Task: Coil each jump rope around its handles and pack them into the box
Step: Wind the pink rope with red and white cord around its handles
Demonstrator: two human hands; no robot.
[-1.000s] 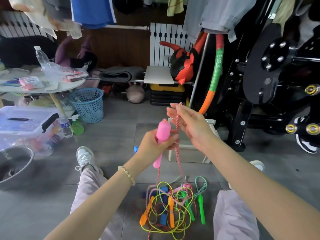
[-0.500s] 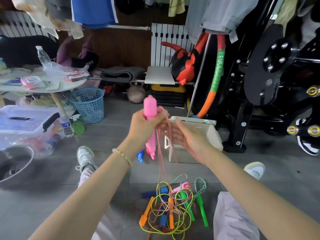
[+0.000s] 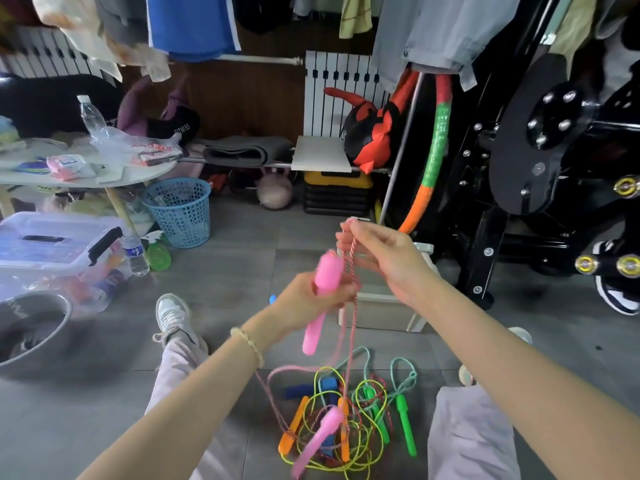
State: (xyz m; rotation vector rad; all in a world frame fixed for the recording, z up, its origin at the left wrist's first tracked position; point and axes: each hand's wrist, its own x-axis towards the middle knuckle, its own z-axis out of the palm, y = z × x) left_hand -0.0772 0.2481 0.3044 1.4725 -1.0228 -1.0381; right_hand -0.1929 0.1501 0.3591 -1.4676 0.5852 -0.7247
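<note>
I judge this the coiling step: my left hand [image 3: 311, 299] grips the pink handles [image 3: 327, 271] in front of the box [image 3: 381, 306], my right hand [image 3: 384, 258] pinches the cord [image 3: 352, 258] raised, and next I must wrap it around them.

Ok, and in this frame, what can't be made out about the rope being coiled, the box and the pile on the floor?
Head view only.
- White box: its inside is hidden behind the left hand and right hand.
- Turns of the rope on the pink handle: covered by the left hand's fingers.
- Lower pink handle: motion-blurred; hanging or lying, cannot tell.
- Floor pile: tangled, rope count unclear.
</note>
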